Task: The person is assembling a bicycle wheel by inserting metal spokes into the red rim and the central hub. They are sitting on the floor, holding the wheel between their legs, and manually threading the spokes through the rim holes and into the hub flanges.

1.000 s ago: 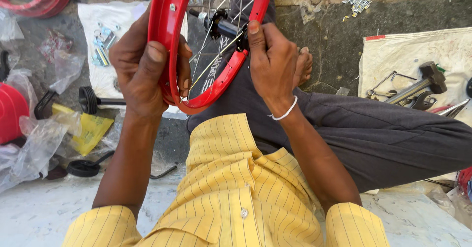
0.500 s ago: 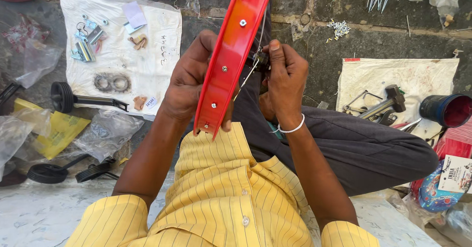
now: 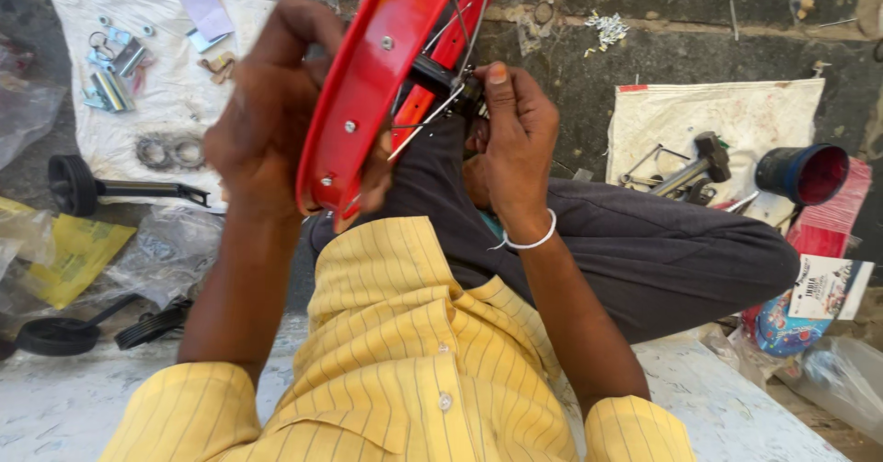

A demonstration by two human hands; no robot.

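Evidently the left hand (image 3: 276, 122) wraps the red wheel rim (image 3: 368, 94), its grip closed to steady it edge-on above the lap, so the right hand (image 3: 515, 140) can pinch at the hub (image 3: 441, 80) among the spokes (image 3: 428, 117).

White cloth (image 3: 175, 103) with small metal fittings (image 3: 112, 90) left; black training wheel (image 3: 74, 184) beside it; hammer (image 3: 704, 160) and dark cup (image 3: 805, 174) on right cloth (image 3: 736, 117).
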